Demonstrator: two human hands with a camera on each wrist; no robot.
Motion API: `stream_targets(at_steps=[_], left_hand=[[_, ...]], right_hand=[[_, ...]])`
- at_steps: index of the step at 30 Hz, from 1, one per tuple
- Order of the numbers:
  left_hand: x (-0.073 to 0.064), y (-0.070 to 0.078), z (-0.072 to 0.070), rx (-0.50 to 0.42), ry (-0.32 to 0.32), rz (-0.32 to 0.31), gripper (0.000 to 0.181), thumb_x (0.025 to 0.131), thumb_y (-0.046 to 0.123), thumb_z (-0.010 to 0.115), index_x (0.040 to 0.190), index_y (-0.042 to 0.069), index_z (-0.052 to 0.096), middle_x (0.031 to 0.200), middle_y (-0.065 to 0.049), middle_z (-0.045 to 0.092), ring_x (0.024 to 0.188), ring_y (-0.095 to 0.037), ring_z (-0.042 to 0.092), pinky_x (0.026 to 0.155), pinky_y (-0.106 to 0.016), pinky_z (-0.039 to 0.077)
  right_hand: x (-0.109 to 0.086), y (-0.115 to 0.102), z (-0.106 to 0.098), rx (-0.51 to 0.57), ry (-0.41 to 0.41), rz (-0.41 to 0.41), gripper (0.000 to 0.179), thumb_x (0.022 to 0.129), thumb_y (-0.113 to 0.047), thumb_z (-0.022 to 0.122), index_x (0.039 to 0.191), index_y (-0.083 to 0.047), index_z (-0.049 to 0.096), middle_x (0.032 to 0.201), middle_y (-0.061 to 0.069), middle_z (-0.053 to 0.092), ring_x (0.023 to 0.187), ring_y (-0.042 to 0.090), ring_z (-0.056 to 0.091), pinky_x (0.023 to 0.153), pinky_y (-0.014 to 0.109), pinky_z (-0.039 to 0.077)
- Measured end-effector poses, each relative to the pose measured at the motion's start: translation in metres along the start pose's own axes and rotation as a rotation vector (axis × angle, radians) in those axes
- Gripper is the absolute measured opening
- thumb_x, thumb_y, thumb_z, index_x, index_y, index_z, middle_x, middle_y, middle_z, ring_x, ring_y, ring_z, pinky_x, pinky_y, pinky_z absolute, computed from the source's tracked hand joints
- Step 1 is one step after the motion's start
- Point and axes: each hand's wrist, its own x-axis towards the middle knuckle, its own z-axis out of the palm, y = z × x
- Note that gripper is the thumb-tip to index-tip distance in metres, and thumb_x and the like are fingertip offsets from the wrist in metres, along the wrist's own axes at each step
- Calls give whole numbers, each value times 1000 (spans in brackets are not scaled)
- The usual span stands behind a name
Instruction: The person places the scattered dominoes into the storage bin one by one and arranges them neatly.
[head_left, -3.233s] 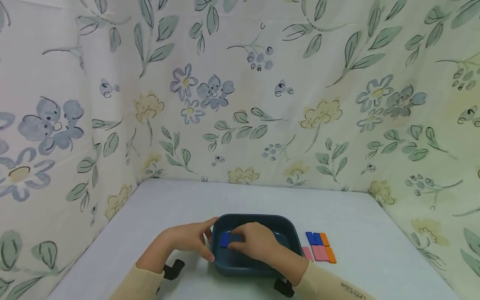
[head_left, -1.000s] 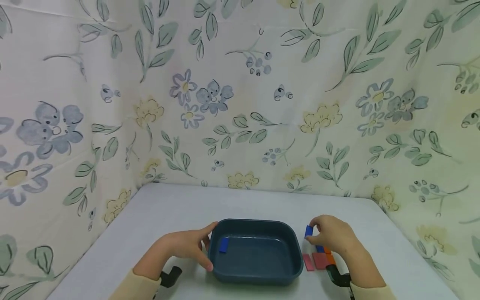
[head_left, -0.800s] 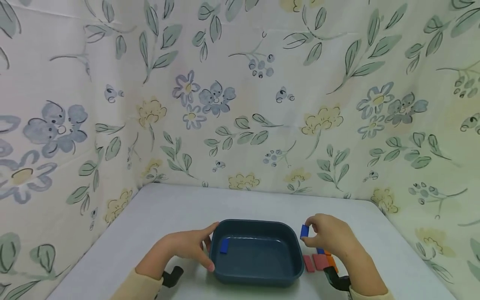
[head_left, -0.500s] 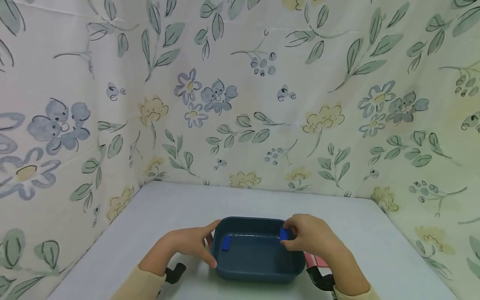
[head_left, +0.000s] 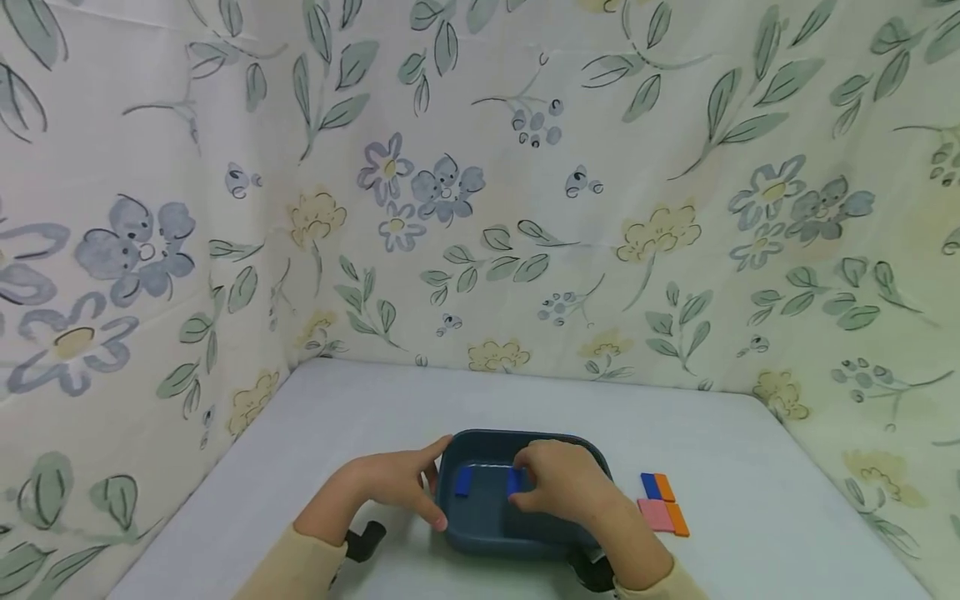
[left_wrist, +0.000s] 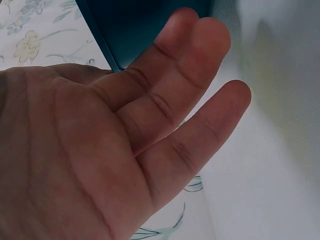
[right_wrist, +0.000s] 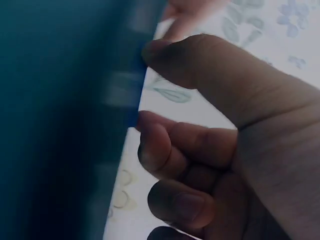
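In the head view my right hand [head_left: 564, 485] is inside the dark teal rectangular box [head_left: 480, 546], pinching a small blue tile [head_left: 513, 482] between thumb and fingers. To its left a second blue tile [head_left: 464, 482] lies on the box floor. My left hand [head_left: 396, 482] rests against the box's left side, thumb towards the front corner and forefinger at the back one. Its fingers [left_wrist: 195, 115] look nearly straight in the left wrist view. From the right wrist, only a thin edge of the pinched tile [right_wrist: 136, 95] shows between thumb and fingertip.
Right of the box, on the white table [head_left: 375, 392], lie another blue tile [head_left: 650, 487], a pink tile [head_left: 655, 515] and orange tiles [head_left: 679, 519] side by side. Black wrist mounts [head_left: 365, 542] sit under both forearms. Flowered cloth [head_left: 510, 208] hangs behind.
My right hand took a blue tile from the group at the right and carried it left over the rim into the box. The left hand has stayed at the box's left side.
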Motion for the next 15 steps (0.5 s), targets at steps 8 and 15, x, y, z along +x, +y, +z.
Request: stream_targets(at_steps=[8, 15], left_hand=[[-1, 1, -2, -3, -9, 7, 119, 76, 26, 90, 162, 13, 10, 101, -2, 59, 89, -21, 55, 78, -41, 43], [-1, 0, -1, -1, -3, 10, 120, 75, 29, 90, 162, 13, 10, 101, -2, 59, 88, -20, 55, 77, -40, 42]], right_hand=[[14, -12, 18, -6, -22, -19, 40, 79, -41, 83, 103, -10, 76, 70, -15, 49, 62, 3, 47, 56, 25, 42], [37, -13, 44, -24, 2, 44, 38, 79, -38, 82, 104, -9, 76, 71, -11, 61, 60, 4, 51, 57, 27, 47]])
